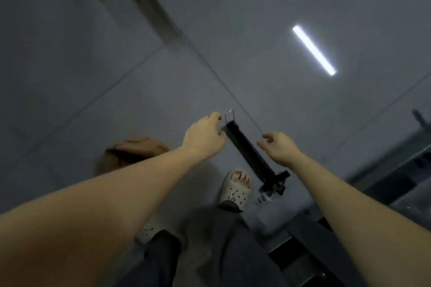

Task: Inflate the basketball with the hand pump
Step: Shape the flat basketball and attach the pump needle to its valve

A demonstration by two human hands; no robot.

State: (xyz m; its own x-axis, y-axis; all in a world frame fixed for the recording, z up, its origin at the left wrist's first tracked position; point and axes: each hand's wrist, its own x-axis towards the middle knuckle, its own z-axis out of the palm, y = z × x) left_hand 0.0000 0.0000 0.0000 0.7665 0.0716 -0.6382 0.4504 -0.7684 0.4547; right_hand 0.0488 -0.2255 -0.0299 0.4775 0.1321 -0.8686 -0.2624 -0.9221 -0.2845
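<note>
A black hand pump [249,150] stands on the grey tiled floor, its foot piece near my right foot. A thin silvery handle rod sticks out of its top. My left hand [205,138] is at that top end, with fingers and thumb pinched around the handle and barrel. My right hand [281,148] hovers just right of the barrel with its fingers apart, holding nothing. The brown basketball [140,147] lies on the floor to the left, looking saggy; my left forearm covers its lower part. The picture is blurred.
My right foot in a beige clog [235,190] stands beside the pump's base, and dark trousers fill the bottom. Dark furniture [396,182] lines the right edge. A lamp's reflection [314,50] shines on the glossy floor. A dark strip [144,4] runs along the upper left.
</note>
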